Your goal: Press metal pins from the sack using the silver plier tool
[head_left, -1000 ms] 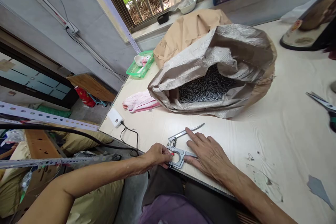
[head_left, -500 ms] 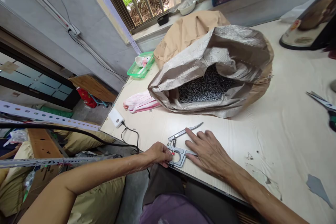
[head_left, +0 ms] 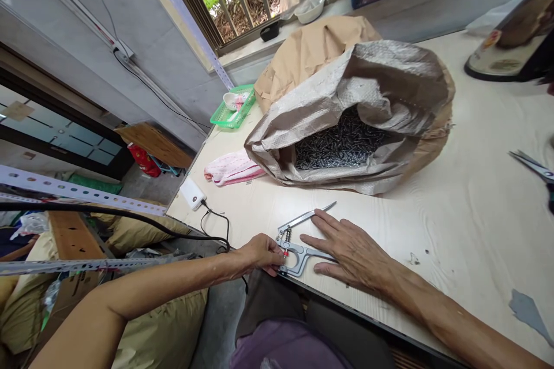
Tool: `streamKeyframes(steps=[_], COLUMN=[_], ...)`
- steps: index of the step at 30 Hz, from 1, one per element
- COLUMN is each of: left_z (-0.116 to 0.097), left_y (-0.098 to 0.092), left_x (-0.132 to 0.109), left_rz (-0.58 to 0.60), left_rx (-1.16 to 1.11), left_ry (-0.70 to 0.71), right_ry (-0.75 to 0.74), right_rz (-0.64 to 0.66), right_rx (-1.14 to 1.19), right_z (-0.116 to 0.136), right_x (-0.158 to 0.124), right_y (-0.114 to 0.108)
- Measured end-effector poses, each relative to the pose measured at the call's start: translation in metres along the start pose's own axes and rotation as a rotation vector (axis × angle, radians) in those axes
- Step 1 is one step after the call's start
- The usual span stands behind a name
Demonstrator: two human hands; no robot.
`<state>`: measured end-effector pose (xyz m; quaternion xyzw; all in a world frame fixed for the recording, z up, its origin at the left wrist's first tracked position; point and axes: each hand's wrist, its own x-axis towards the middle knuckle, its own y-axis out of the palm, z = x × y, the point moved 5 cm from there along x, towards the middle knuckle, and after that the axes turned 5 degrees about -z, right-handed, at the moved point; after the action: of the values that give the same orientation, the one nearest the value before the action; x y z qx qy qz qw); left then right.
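Observation:
At the front edge of the table lies a pair of grey snap-fastener pliers, with a coil spring and a red-tipped part at the jaw. My left hand is closed in a pinch beside the jaw; what sits between its fingertips is hidden. My right hand is open, fingers spread over the handles, with a fingertip at the upper handle and the lower handle running under the palm. Behind the pliers, an open woven sack holds many small dark metal pieces.
A pink and white cloth lies left of the sack, near a white power bank with a black cable. A green basket stands at the left edge. Scissors and a kettle are on the right.
My right hand has slid slightly right along the handles, its fingers straighter and more spread. My left hand stays at the jaw.

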<state>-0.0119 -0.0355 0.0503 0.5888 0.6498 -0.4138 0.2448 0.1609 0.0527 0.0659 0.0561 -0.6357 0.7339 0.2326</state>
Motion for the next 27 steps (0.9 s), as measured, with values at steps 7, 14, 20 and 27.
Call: streamKeyframes(steps=[7,14,20,27], left_z=[0.0,-0.003,-0.005,-0.002], left_y=[0.0,0.002,0.002,0.001], left_x=[-0.005,-0.006,-0.003,-0.003], left_rz=[-0.036,-0.007,-0.039,-0.078], left_rx=[-0.023,-0.028,0.052,-0.03], left_ry=[0.053,0.062,0.041,0.046], right_ry=[0.085,0.195,0.218,0.211], right_rz=[-0.1,-0.269,-0.318,-0.317], right_rx=[-0.096,-0.115,-0.115,-0.101], right_z=[0.009,0.017,0.021,0.022], right_x=[-0.008,-0.015,-0.017,-0.02], right_y=[0.005,0.006,0.011,0.008])
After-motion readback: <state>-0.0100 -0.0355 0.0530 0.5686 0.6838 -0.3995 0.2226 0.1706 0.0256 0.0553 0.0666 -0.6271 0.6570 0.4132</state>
